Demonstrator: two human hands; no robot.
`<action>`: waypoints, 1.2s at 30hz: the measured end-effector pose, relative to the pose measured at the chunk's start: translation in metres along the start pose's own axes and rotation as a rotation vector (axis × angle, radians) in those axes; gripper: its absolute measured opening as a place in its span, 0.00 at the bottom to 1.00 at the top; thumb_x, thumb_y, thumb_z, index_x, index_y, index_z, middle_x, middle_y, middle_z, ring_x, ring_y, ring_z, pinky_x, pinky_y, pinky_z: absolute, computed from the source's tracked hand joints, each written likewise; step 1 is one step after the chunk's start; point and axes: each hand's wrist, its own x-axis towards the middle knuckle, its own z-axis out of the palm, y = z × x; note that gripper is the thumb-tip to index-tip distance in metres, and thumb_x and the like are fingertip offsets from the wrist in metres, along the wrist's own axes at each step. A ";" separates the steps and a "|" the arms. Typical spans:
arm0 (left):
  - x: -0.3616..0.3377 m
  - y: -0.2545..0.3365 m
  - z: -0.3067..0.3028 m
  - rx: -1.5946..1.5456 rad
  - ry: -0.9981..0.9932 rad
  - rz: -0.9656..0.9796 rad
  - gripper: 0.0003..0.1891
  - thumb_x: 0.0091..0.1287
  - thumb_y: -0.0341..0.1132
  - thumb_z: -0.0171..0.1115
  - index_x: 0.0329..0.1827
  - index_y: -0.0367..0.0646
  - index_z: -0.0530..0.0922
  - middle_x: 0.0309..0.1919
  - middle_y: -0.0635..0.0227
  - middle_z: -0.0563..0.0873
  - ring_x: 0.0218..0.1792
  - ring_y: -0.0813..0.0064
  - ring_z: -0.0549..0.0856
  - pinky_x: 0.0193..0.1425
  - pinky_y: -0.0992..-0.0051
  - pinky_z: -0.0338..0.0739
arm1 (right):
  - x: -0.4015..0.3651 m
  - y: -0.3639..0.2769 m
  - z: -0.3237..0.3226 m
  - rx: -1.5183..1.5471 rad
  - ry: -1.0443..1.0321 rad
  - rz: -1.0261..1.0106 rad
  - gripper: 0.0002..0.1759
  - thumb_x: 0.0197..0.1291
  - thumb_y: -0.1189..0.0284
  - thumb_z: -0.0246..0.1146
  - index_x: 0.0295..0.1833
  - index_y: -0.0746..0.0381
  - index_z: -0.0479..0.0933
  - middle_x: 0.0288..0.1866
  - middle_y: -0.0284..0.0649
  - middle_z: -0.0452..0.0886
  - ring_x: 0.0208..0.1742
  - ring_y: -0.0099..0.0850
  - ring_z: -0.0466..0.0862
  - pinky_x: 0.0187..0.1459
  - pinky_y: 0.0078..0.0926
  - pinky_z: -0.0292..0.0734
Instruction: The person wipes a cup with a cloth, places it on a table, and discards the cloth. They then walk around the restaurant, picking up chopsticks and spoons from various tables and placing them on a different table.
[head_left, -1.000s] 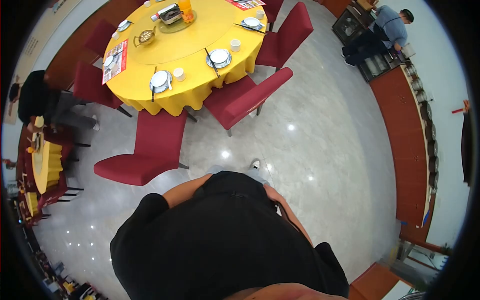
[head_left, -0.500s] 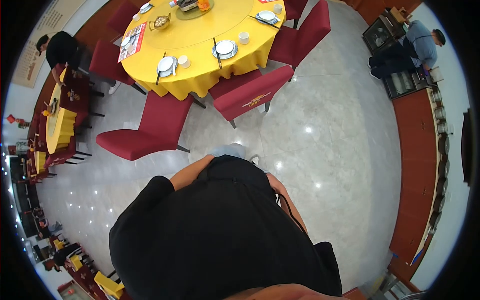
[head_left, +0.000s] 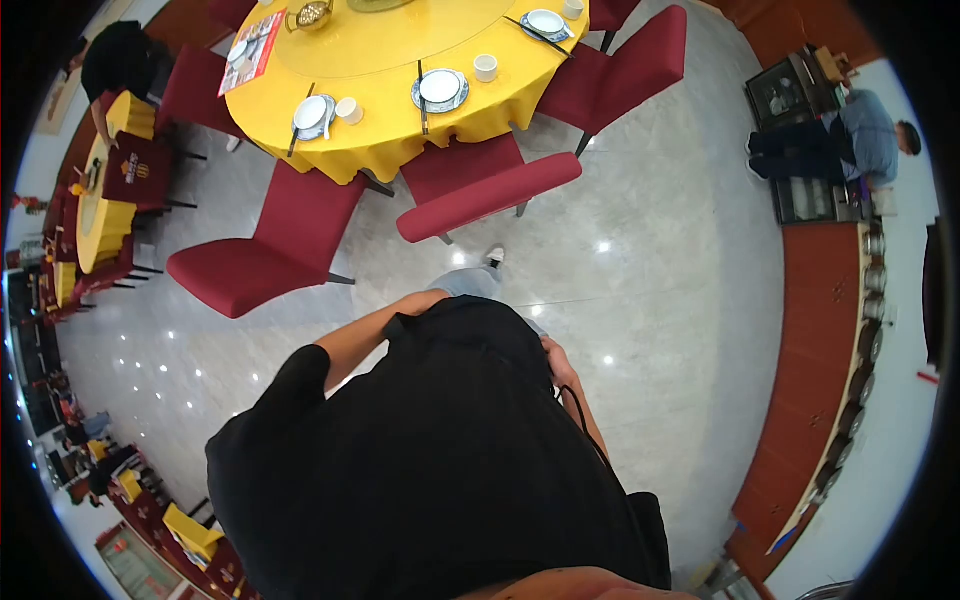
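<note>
My left hand point(head_left: 424, 302) is at the front of my body, its fingers hidden behind the black top point(head_left: 460, 420). My right hand point(head_left: 556, 360) is at the right edge of that top, close against the cloth; its fingers are mostly covered. A thin black cord point(head_left: 582, 415) hangs over my right wrist and forearm. Ahead stand two red chairs, one turned sideways point(head_left: 270, 245) and one with its back towards me point(head_left: 490, 195). Both are at the edge of a round table with a yellow cloth point(head_left: 390, 120).
Plates such as this one point(head_left: 440, 87), cups point(head_left: 485, 68) and chopsticks lie on the table. A wooden cabinet point(head_left: 795, 370) lines the right side. One person point(head_left: 865, 130) is by the glass-fronted appliances; another point(head_left: 120, 70) leans over a table at left.
My view has shifted forward and turned slightly, so the chairs and table sit differently. My left arm has moved out from my side. A foot shows further ahead.
</note>
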 end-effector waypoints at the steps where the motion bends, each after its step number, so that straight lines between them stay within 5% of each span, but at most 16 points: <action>1: 0.008 0.031 -0.020 -0.051 -0.003 -0.027 0.16 0.64 0.40 0.57 0.43 0.36 0.83 0.38 0.54 0.86 0.40 0.65 0.84 0.46 0.64 0.75 | 0.006 -0.016 -0.009 -0.035 0.012 0.071 0.14 0.65 0.69 0.47 0.47 0.64 0.74 0.40 0.36 0.77 0.41 0.28 0.76 0.45 0.25 0.72; 3: 0.014 0.086 -0.053 -0.153 -0.029 -0.095 0.14 0.62 0.39 0.60 0.42 0.37 0.83 0.36 0.51 0.85 0.38 0.62 0.84 0.44 0.62 0.76 | 0.016 -0.032 -0.026 -0.087 0.034 0.225 0.15 0.67 0.68 0.46 0.50 0.64 0.74 0.42 0.38 0.78 0.44 0.30 0.76 0.48 0.27 0.72; 6: 0.011 0.148 -0.104 0.129 0.240 -0.106 0.15 0.55 0.39 0.66 0.41 0.37 0.83 0.37 0.50 0.84 0.38 0.54 0.82 0.44 0.60 0.77 | 0.012 -0.070 -0.025 -0.442 0.072 0.101 0.20 0.69 0.64 0.46 0.56 0.67 0.71 0.46 0.41 0.78 0.49 0.33 0.76 0.52 0.30 0.72; 10: 0.052 0.180 -0.150 0.631 1.064 0.242 0.30 0.50 0.36 0.68 0.59 0.41 0.72 0.44 0.57 0.80 0.50 0.56 0.80 0.53 0.57 0.74 | 0.056 -0.057 -0.081 -0.759 -0.030 -0.151 0.26 0.69 0.59 0.49 0.61 0.70 0.68 0.52 0.45 0.78 0.55 0.34 0.76 0.55 0.31 0.72; 13: 0.116 0.137 -0.142 0.752 0.864 -0.178 0.36 0.47 0.33 0.68 0.63 0.40 0.67 0.42 0.58 0.79 0.49 0.58 0.80 0.53 0.62 0.74 | 0.067 -0.103 -0.090 -0.597 -0.113 0.039 0.25 0.64 0.63 0.56 0.60 0.69 0.70 0.52 0.43 0.78 0.53 0.32 0.76 0.52 0.30 0.73; 15: 0.130 0.133 -0.136 0.643 0.892 -0.185 0.26 0.48 0.28 0.63 0.54 0.40 0.70 0.37 0.58 0.80 0.43 0.58 0.81 0.47 0.61 0.76 | 0.066 -0.139 -0.086 -0.598 -0.152 0.127 0.23 0.57 0.72 0.65 0.57 0.68 0.72 0.48 0.38 0.78 0.48 0.27 0.76 0.49 0.26 0.73; 17: 0.131 0.128 -0.139 0.604 0.856 -0.194 0.22 0.48 0.26 0.61 0.49 0.40 0.71 0.35 0.58 0.80 0.41 0.57 0.82 0.44 0.60 0.77 | 0.096 -0.128 -0.116 -0.616 -0.139 -0.088 0.21 0.58 0.73 0.63 0.57 0.67 0.73 0.47 0.37 0.78 0.46 0.26 0.75 0.47 0.25 0.73; 20: 0.130 0.135 -0.137 0.503 0.878 -0.197 0.19 0.47 0.25 0.60 0.45 0.42 0.71 0.34 0.58 0.81 0.38 0.54 0.83 0.39 0.57 0.77 | 0.101 -0.143 -0.122 -0.435 -0.102 -0.113 0.18 0.60 0.73 0.61 0.55 0.67 0.75 0.45 0.35 0.78 0.43 0.26 0.74 0.45 0.26 0.73; 24: 0.123 0.151 -0.124 0.487 0.873 -0.196 0.20 0.46 0.26 0.61 0.45 0.44 0.71 0.34 0.59 0.81 0.37 0.53 0.83 0.37 0.55 0.76 | 0.123 -0.144 -0.178 -0.668 -0.236 -0.104 0.17 0.63 0.67 0.58 0.53 0.68 0.76 0.44 0.37 0.79 0.41 0.28 0.74 0.44 0.30 0.72; 28: 0.115 0.173 -0.097 0.509 0.784 -0.295 0.21 0.45 0.27 0.61 0.45 0.46 0.71 0.33 0.60 0.81 0.37 0.52 0.83 0.36 0.53 0.75 | 0.103 -0.152 -0.193 -0.558 -0.021 -0.030 0.16 0.63 0.66 0.55 0.41 0.69 0.79 0.34 0.40 0.80 0.29 0.30 0.76 0.31 0.32 0.73; 31: 0.116 0.193 -0.070 0.494 0.733 -0.359 0.21 0.44 0.26 0.61 0.45 0.47 0.71 0.33 0.61 0.80 0.37 0.53 0.83 0.34 0.53 0.74 | 0.072 -0.180 -0.208 -0.469 0.053 0.413 0.22 0.63 0.58 0.55 0.44 0.68 0.79 0.38 0.43 0.82 0.33 0.32 0.79 0.36 0.35 0.76; 36: 0.132 0.216 -0.044 0.503 0.873 -0.425 0.22 0.42 0.24 0.62 0.45 0.46 0.73 0.38 0.63 0.79 0.44 0.58 0.79 0.45 0.60 0.73 | 0.053 -0.193 -0.234 -0.224 0.022 0.380 0.34 0.64 0.44 0.44 0.50 0.64 0.78 0.44 0.47 0.83 0.43 0.40 0.82 0.48 0.36 0.77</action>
